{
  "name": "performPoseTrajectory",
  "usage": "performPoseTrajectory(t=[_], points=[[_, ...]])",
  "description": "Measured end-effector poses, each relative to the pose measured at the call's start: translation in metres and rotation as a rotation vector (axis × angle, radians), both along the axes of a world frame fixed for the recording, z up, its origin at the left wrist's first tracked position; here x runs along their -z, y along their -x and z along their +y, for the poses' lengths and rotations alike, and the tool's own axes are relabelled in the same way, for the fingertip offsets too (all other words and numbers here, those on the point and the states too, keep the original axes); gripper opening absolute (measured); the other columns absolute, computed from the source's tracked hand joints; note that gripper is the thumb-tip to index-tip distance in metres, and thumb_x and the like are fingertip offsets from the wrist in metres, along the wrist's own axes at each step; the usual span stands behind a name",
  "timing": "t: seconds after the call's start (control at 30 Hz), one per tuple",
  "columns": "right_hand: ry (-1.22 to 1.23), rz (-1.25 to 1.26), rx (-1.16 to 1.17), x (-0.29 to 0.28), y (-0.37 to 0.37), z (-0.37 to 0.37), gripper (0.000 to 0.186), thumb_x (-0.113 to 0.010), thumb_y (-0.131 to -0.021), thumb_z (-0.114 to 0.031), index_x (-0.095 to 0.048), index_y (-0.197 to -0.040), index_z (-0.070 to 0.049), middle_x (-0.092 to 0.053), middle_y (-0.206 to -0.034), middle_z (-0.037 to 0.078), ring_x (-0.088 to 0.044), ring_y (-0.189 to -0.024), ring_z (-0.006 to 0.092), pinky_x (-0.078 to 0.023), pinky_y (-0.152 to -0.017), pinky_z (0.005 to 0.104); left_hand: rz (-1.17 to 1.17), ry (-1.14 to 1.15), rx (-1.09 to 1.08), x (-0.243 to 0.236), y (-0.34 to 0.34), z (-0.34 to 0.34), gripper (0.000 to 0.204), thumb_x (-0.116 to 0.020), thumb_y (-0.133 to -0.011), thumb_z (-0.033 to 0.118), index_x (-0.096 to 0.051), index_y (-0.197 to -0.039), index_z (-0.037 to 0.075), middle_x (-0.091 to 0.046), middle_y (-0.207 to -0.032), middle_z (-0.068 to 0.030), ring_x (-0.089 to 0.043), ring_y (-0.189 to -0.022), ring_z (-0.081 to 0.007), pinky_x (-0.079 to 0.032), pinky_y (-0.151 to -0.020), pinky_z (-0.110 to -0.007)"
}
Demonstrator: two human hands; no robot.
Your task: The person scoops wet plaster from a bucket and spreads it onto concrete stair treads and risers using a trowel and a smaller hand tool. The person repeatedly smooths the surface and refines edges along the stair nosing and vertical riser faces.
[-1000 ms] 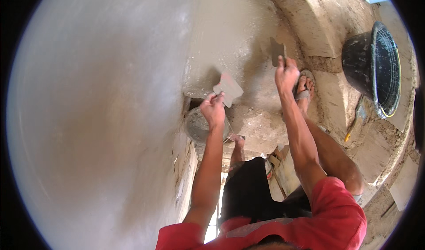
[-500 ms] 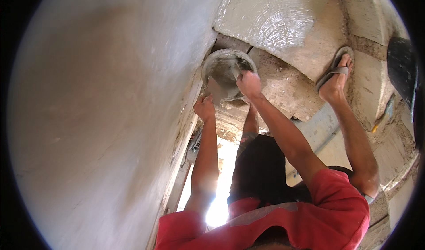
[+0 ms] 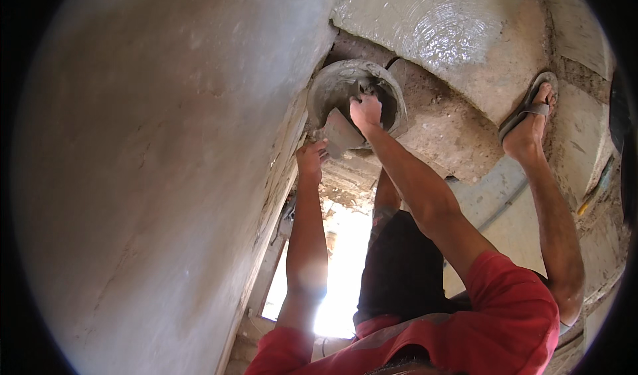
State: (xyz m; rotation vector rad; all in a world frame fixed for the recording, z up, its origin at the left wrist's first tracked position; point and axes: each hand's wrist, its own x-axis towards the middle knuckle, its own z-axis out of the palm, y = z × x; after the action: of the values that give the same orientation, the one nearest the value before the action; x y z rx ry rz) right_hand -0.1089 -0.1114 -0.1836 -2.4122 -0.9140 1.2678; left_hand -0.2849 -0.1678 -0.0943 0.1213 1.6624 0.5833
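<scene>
A round bucket (image 3: 319,86), grey with plaster, stands against the foot of the wall. My right hand (image 3: 366,112) reaches into it, fingers closed round what looks like a small trowel (image 3: 365,89); its blade is mostly hidden in the bucket. At the bucket's near left rim, my left hand (image 3: 311,159) grips the edge of a thin flat grey plate (image 3: 342,130). The plate tilts up over the rim, close beside my right wrist.
A pale smooth wall (image 3: 146,162) fills the left side. Wet, shiny plaster (image 3: 438,29) covers a slab beyond the bucket. My sandalled foot (image 3: 528,126) rests at the right. A yellow-tipped tool (image 3: 595,189) lies farther right, and bright light comes from an opening (image 3: 345,269) below.
My right hand has shifted slightly and turned deeper into the bucket with the trowel. The left hand still holds the plate at the rim. The view has swung a little, moving the scene rightward.
</scene>
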Motion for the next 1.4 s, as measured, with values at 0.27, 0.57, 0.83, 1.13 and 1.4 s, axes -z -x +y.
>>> performPoseTrajectory(t=[0.27,0.57,0.83,1.13,1.4], points=[[0.074,0.583,0.608,0.005,0.008,0.003,0.035,-0.079,-0.089,-0.016,-0.071,-0.117,0.004,-0.072,-0.096,0.006,-0.066,-0.082,0.014,-0.054,-0.056,0.0311,0.053,-0.069,0.02,-0.022,0.005,-0.013,0.027,-0.076,-0.085,0.014,-0.071,-0.108,0.0,-0.071,-0.099,-0.0076,-0.067,-0.089,-0.0207,-0.054,-0.078,-0.035],[-0.03,1.007,0.656,-0.036,-0.024,-0.025,0.033,-0.078,-0.095,-0.022,-0.072,-0.117,0.001,-0.072,-0.107,0.005,-0.066,-0.091,0.0149,-0.056,-0.058,0.0307,0.156,-0.06,0.011,-0.063,0.025,-0.029,0.027,-0.076,-0.086,0.012,-0.072,-0.111,0.003,-0.071,-0.1,-0.0038,-0.065,-0.087,-0.0184,-0.052,-0.078,-0.034],[-0.054,1.212,0.596,-0.099,-0.088,-0.014,0.025,-0.074,-0.099,-0.021,-0.073,-0.118,-0.005,-0.071,-0.103,0.002,-0.065,-0.085,0.0124,-0.055,-0.062,0.0285,0.13,-0.177,-0.011,-0.093,0.005,-0.006,0.022,-0.078,-0.084,0.011,-0.071,-0.104,0.005,-0.072,-0.1,-0.0029,-0.067,-0.092,-0.0178,-0.049,-0.078,-0.034],[-0.546,1.18,0.622,-0.202,-0.256,0.015,0.005,-0.072,-0.1,-0.02,-0.074,-0.099,-0.015,-0.069,-0.092,-0.005,-0.063,-0.087,0.0092,-0.053,-0.069,0.0313,0.004,-0.296,0.119,-0.099,-0.113,0.058,0.018,-0.08,-0.085,0.006,-0.07,-0.099,0.004,-0.073,-0.099,-0.0048,-0.069,-0.089,-0.0161,-0.051,-0.073,-0.032],[-0.828,0.662,0.72,-0.274,-0.402,0.062,0.014,-0.067,-0.103,-0.019,-0.076,-0.11,-0.012,-0.074,-0.1,0.0,-0.065,-0.088,0.0118,-0.056,-0.073,0.0314,-0.191,-0.429,0.174,-0.116,-0.241,0.118,0.013,-0.078,-0.087,0.001,-0.069,-0.096,0.0,-0.073,-0.097,-0.0076,-0.069,-0.084,-0.0171,-0.056,-0.072,-0.032]])
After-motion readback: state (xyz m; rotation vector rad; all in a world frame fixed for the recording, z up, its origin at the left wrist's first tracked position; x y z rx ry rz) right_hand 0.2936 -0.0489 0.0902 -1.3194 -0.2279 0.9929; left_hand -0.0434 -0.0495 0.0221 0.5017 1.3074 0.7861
